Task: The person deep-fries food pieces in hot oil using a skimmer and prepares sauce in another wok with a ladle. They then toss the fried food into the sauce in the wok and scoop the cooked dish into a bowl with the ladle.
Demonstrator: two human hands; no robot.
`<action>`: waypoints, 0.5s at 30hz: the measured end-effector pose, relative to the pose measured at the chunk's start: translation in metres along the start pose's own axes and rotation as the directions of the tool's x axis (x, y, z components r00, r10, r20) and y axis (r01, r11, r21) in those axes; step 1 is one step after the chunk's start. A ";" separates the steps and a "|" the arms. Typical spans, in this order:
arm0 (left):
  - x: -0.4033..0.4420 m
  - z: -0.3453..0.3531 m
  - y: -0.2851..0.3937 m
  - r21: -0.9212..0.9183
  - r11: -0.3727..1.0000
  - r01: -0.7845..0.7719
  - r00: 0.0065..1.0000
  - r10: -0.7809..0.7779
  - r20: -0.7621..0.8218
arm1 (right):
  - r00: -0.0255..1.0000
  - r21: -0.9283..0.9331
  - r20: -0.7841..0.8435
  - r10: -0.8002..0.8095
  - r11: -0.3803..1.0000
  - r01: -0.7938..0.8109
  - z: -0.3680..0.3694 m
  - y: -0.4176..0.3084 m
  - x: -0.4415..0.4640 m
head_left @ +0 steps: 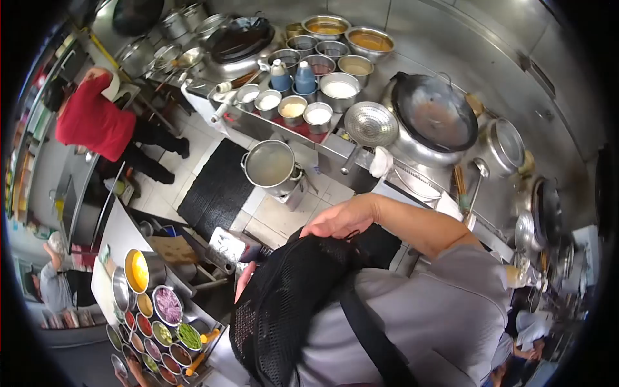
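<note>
Covering part of the grey shirt (419, 316), a black mesh bag (277, 309) slants from upper right to lower left along its long axis. The right hand (342, 218), the nearer, touches its upper edge with curled fingers; the left hand (245, 280) shows only fingers beside its left edge. Whether either grips, I cannot tell. No writing is readable.

Wide-angle head view under bright, diffuse, cool-toned illumination. Broad, soft reflections spread across the stainless-steel wall (464, 45), whose seams bow under barrel distortion; strong highlights whiten the perforated ladle (371, 124). The black mesh fabric (284, 309) registers very dark, with texture partly preserved. Black vignetting rounds the corners; detail softens toward the periphery, particularly lower right.
</note>
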State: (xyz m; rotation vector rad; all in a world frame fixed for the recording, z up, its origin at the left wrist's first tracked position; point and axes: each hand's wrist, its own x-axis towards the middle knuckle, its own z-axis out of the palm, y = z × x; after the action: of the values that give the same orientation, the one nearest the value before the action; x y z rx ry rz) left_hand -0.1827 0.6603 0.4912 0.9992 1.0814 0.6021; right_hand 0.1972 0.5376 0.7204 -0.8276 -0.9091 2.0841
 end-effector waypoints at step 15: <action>-0.115 -0.050 0.147 -0.531 0.806 -0.260 0.843 0.458 0.282 | 0.976 -0.280 0.180 0.120 0.958 -0.066 0.072 -0.007 0.150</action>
State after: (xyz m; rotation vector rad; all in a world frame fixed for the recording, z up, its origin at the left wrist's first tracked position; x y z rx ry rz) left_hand -0.2647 0.6513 0.6664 0.8440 0.3350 0.8859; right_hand 0.0628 0.6356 0.7250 -0.8284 -1.3099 2.1803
